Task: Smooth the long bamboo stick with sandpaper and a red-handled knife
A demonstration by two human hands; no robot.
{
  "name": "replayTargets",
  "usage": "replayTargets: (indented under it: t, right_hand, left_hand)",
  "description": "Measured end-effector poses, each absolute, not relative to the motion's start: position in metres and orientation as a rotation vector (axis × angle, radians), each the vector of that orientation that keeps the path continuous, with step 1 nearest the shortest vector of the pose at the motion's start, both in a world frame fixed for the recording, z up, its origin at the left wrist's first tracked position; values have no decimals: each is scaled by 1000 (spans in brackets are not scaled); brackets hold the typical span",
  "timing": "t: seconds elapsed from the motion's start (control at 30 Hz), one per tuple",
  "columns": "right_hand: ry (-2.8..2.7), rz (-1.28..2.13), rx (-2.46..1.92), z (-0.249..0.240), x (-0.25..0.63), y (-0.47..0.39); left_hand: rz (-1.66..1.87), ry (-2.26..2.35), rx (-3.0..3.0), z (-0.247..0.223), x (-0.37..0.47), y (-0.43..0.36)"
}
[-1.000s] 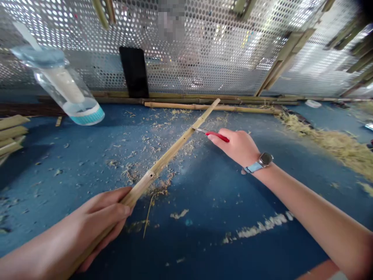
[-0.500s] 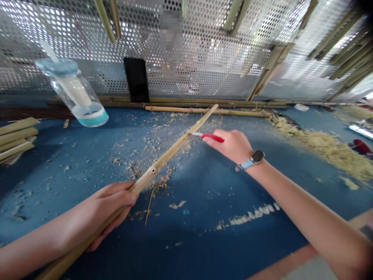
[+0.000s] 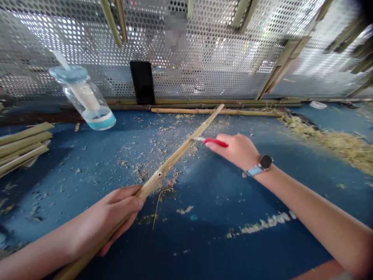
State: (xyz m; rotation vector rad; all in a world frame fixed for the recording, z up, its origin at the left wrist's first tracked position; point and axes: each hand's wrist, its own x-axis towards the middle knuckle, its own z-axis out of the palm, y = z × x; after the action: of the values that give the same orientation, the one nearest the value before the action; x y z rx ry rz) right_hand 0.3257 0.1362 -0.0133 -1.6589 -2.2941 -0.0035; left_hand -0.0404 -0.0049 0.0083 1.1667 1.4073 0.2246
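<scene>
A long pale bamboo stick (image 3: 176, 156) slants from the lower left up to the back of the blue table. My left hand (image 3: 118, 214) is wrapped round its lower part. In my right hand (image 3: 239, 149), which wears a watch on the wrist, is a red-handled tool (image 3: 216, 142). The tool's metal end touches the stick's upper half, or lies right beside it; its exact shape is blurred. Small shavings (image 3: 171, 179) lie around and under the stick.
A clear bottle with a straw (image 3: 99, 116) stands at the back left, and a black phone (image 3: 143, 83) leans on the perforated metal screen (image 3: 204, 58). Split bamboo pieces (image 3: 25, 146) lie at the left, bamboo poles (image 3: 244, 112) along the back, and a shavings heap (image 3: 335, 142) at the right.
The view has shifted slightly, so most things appear a little further right. Both hands keep their holds, and the tool's end remains at nearly the same part of the stick.
</scene>
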Motion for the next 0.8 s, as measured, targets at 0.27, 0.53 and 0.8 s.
replayTargets:
  t: [0.27, 0.53, 0.8]
  right_hand:
    - [-2369, 14, -1599, -12, 323, 130]
    - [-2114, -577, -1931, -10, 343, 146]
    - [-2004, -528, -2003, -9, 370, 156]
  left_hand:
    - [170, 1437, 1204, 15, -38, -6]
    - [131, 1471, 1215, 17, -34, -5]
    - [170, 1486, 1236, 18, -31, -5]
